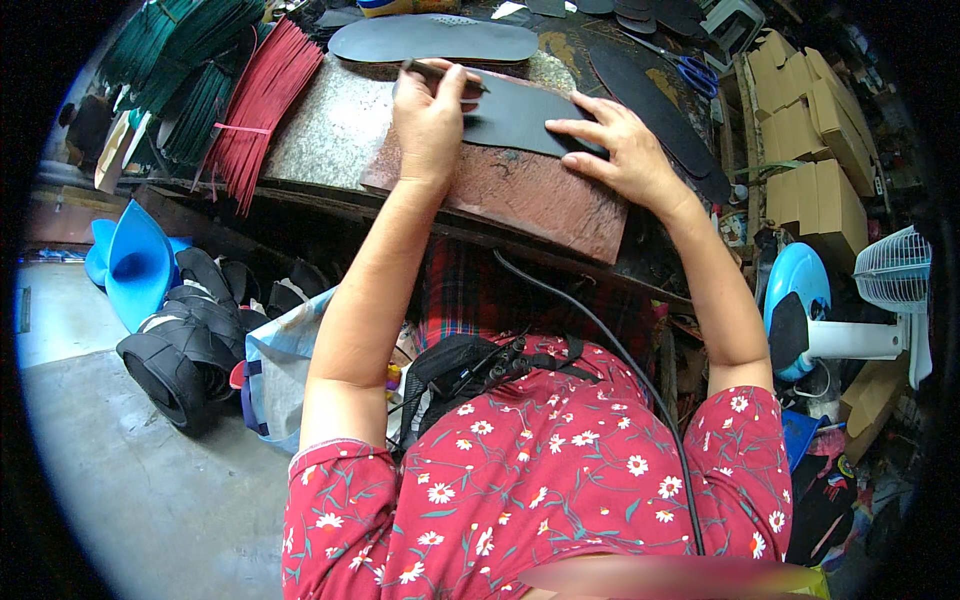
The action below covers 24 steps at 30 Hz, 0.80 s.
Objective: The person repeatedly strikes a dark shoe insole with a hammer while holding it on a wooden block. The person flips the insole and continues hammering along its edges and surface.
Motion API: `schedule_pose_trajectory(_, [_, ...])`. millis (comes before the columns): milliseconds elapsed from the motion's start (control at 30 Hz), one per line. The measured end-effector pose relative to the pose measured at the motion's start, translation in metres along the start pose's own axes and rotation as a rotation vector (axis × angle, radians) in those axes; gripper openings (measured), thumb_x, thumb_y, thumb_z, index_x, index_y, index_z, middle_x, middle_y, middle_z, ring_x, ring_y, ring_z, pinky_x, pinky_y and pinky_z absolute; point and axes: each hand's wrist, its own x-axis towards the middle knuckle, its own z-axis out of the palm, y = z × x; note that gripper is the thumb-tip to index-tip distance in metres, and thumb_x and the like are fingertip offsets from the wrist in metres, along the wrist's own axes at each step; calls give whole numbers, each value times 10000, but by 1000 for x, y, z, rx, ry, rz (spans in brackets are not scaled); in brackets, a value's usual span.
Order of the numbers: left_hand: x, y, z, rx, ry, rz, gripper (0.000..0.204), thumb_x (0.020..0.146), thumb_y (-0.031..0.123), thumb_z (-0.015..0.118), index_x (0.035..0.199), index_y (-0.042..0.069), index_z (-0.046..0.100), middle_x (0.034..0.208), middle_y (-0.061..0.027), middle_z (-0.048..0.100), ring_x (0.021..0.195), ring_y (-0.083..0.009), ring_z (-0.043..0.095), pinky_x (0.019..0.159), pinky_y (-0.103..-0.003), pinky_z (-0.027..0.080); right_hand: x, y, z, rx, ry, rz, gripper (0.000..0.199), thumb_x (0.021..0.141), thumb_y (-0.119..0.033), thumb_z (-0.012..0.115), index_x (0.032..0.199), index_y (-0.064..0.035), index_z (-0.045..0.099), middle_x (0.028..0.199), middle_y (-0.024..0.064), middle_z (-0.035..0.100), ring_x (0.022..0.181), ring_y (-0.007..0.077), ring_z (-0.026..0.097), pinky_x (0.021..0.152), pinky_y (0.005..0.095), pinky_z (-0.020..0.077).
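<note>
My left hand (428,135) is closed round a slim dark pen-like tool (478,86), whose end is over a dark grey sole-shaped sheet (515,118). What kind of tool it is cannot be made out. Fingers apart, my right hand (632,158) lies on the right end of the same sheet. Beneath the sheet is a reddish-brown slab (560,200) at the near edge of the workbench. Just beyond lies a larger grey sole-shaped piece (432,40).
Red strips (262,105) and dark green strips (165,75) are bundled at the left. Blue-handled scissors (690,72) lie at the far right beside dark soles (650,115). Cardboard boxes (815,130) and a fan (892,270) stand right; rolled black material (185,345) sits on the floor.
</note>
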Motion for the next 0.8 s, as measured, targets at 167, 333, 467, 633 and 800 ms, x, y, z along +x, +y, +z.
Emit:
schedule_pose_trajectory(167, [7,-17,0,109,-40,-77,102,964,111,576,1021,40,530,898,-96,683,775,-158,669,664,-255,555,-9,-10,6,-46,-11,96,448,849,-440,659,1264,-270,639,1408,172,492,1269,354,477,1075,443,374])
schedule_pose_trajectory(333, [19,-15,2,212,-13,-99,122,963,121,581,1024,27,533,898,-105,683,768,-162,672,619,-234,548,-4,-11,1,-78,-31,77,501,845,-422,675,1303,-230,607,1428,164,473,1273,346,475,1078,435,371])
schedule_pose_trajectory(467, [19,-10,4,161,-6,-33,117,921,79,621,968,-11,562,852,-107,679,724,-143,675,575,-259,574,-34,-14,-34,166,171,198,509,799,-289,734,1228,-84,555,1365,175,517,1270,344,478,1073,433,360])
schedule_pose_trajectory(633, [23,-13,19,140,-113,19,122,887,78,681,954,-6,622,833,-75,681,717,-117,666,614,-253,569,-116,-10,-67,-29,-158,597,604,651,-180,818,1191,-77,570,1246,138,555,1179,341,506,1006,413,414])
schedule_pose_trajectory(800, [30,-25,27,285,-59,-1,114,847,83,720,907,-1,672,767,-69,703,638,-95,649,612,-253,536,-147,-13,-46,-224,95,609,367,835,-194,700,1163,-57,611,1025,96,622,935,286,588,834,388,476])
